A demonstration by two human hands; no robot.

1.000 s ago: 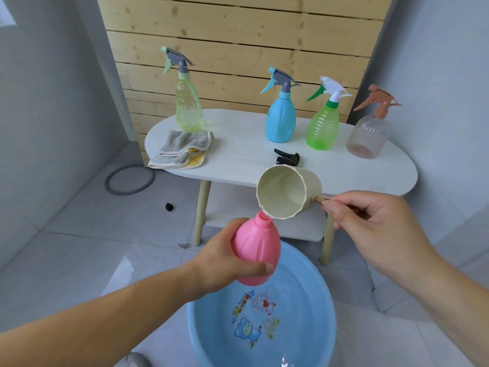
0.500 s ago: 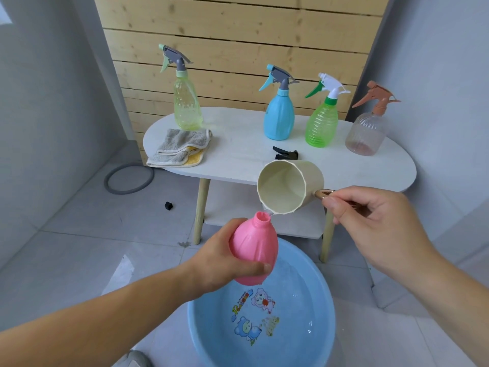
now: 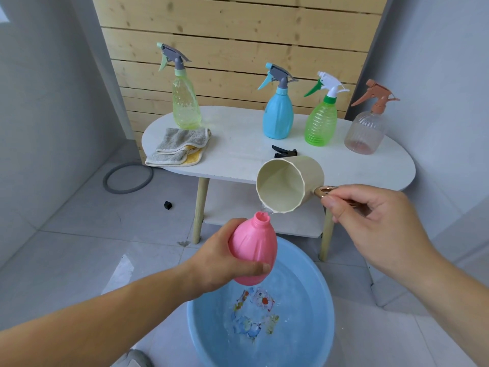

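Gripping pink bottle [image 3: 252, 250] with left hand [image 3: 222, 263], frame centre, above blue basin [image 3: 203, 329] at bottom. Pinching handle [image 3: 324, 190] of cup [image 3: 289, 188] with right hand [image 3: 375, 223], centre right; holding cup tipped sideways, lip just over bottle mouth.

Left forearm [image 3: 92, 327] enters from the lower left corner and runs diagonally up toward centre, bare, wrist straight. Left hand [image 3: 225, 263] is seen back uppermost, wrapped round the body of a pink bottle [image 3: 254, 247]; its thumb [image 3: 255, 268] lies across the near side, while the other fingers pass behind and are hidden. Right forearm [image 3: 455, 295] enters from the lower right and rises toward centre. Right hand [image 3: 378, 229] sits higher than the left and well apart from it, back toward the camera, fingers curled. Its fingertips [image 3: 330, 203] pinch the handle [image 3: 324, 190] of a cup [image 3: 288, 186], with the remaining fingers folded under the palm.
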